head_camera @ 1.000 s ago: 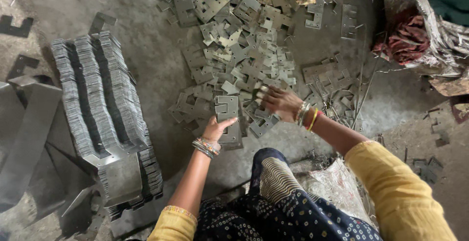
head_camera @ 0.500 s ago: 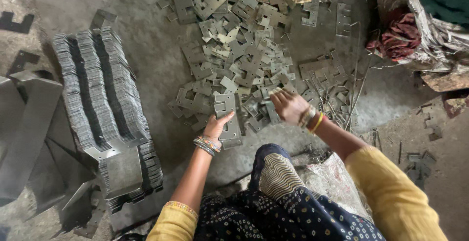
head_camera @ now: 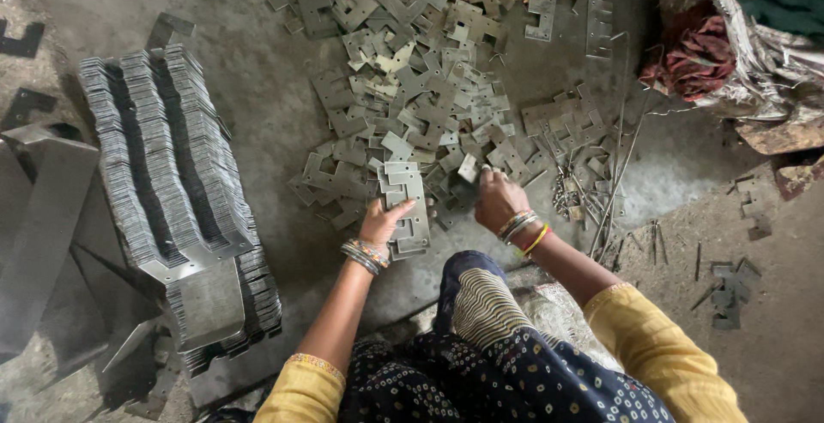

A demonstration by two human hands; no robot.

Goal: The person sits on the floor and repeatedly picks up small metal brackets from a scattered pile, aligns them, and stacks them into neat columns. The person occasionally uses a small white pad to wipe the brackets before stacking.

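Our left hand (head_camera: pixel 384 221) is clamped on a small stack (head_camera: pixel 405 208) of notched grey metal plates, which stands on the floor (head_camera: pixel 257 88) just in front of our knees. Our right hand (head_camera: pixel 498 200), at 3 o'clock from the stack and near it, has its fingers pinched together on a single plate (head_camera: pixel 469 167) at the near edge of the pile (head_camera: pixel 429 71). That pile of loose plates spreads out on the floor toward 12 o'clock from both hands. At 9 o'clock, well apart, lie long rows (head_camera: pixel 167 174) of plates packed on edge. Thin rods (head_camera: pixel 614 174) lie at 3 o'clock of the right hand. At 2 o'clock, by the far corner, a crumpled silvery sack (head_camera: pixel 755 54) holds a red cloth (head_camera: pixel 691 50); we see no label on it.
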